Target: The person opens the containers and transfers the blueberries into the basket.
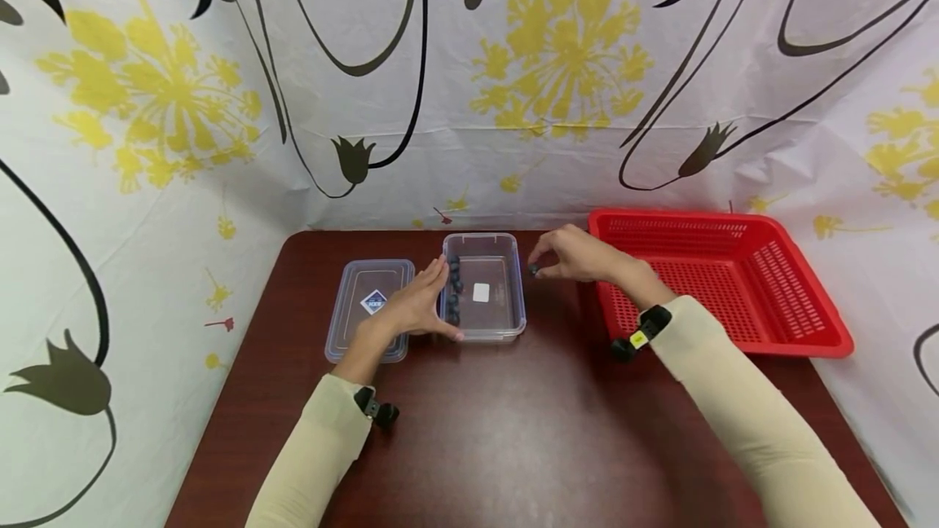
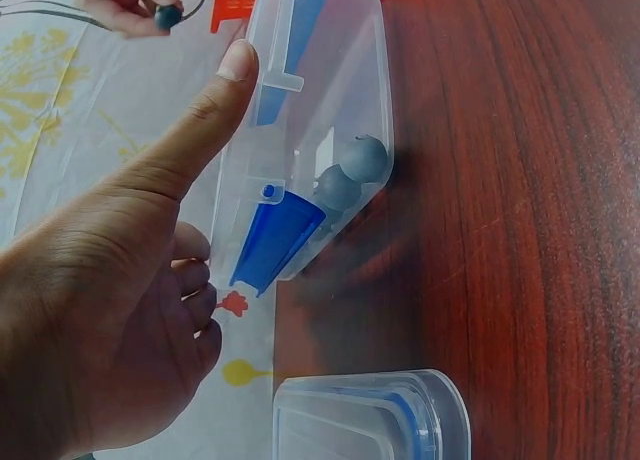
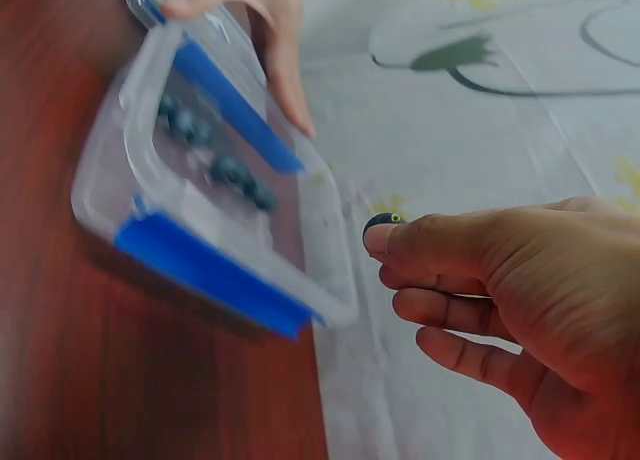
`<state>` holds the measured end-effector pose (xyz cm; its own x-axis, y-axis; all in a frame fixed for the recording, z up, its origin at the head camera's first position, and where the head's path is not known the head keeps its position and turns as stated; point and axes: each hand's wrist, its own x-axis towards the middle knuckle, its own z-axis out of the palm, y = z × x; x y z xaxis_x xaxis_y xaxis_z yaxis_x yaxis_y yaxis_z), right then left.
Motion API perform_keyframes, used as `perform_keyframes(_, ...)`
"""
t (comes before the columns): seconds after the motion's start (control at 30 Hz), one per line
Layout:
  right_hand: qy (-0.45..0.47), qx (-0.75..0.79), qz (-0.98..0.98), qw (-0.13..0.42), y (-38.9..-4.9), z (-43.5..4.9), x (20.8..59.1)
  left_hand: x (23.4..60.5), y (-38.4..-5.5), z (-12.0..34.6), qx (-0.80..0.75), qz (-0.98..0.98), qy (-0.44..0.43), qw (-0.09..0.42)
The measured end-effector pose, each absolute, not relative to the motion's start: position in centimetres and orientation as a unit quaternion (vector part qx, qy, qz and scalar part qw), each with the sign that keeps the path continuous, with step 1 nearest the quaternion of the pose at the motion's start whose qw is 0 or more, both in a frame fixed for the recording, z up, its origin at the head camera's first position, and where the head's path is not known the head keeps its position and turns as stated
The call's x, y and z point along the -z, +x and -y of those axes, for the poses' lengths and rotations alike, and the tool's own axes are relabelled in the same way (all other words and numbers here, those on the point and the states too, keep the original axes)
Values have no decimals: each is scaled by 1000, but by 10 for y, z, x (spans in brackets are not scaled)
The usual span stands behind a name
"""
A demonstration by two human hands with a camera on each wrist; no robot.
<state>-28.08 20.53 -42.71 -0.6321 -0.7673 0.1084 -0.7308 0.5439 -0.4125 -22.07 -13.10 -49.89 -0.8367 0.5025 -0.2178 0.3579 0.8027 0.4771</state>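
Observation:
A clear plastic container (image 1: 506, 328) with blue side clips (image 3: 215, 270) stands on the table, with several blueberries (image 1: 454, 300) lined up along its left wall inside. My left hand (image 1: 414, 304) rests at that left side, fingers and thumb spread straight. To the right of the container, my right hand (image 1: 579, 257) pinches one blueberry (image 3: 383, 228) between thumb and forefinger, apart from the rim. Left of the container lies a clear lid (image 1: 352, 312) with a blue and white label, partly covered by my left hand.
A red perforated basket (image 1: 689, 220) sits at the back right, beneath and beyond my right forearm. The dark wooden table (image 1: 499, 430) meets a flower-printed white cloth (image 1: 440, 104) at its back and sides.

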Motion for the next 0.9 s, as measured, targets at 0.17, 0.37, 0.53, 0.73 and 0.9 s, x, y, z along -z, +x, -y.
perform_keyframes(0.17,-398,211,-892,44,-288,-242,418,498,-221,131,-214,-935,225,171)
perform_keyframes(0.37,-367,185,-911,28,-298,-292,416,498,-220,132,-205,-938,223,171)
perform_keyframes(0.53,-328,175,-927,44,-307,-336,423,498,-220,131,-203,-938,222,171)
perform_keyframes(0.73,-252,184,-946,89,-313,-381,440,496,-218,132,-210,-936,221,173)
perform_keyframes(0.9,-204,194,-952,124,-315,-408,458,497,-218,132,-209,-936,222,175)
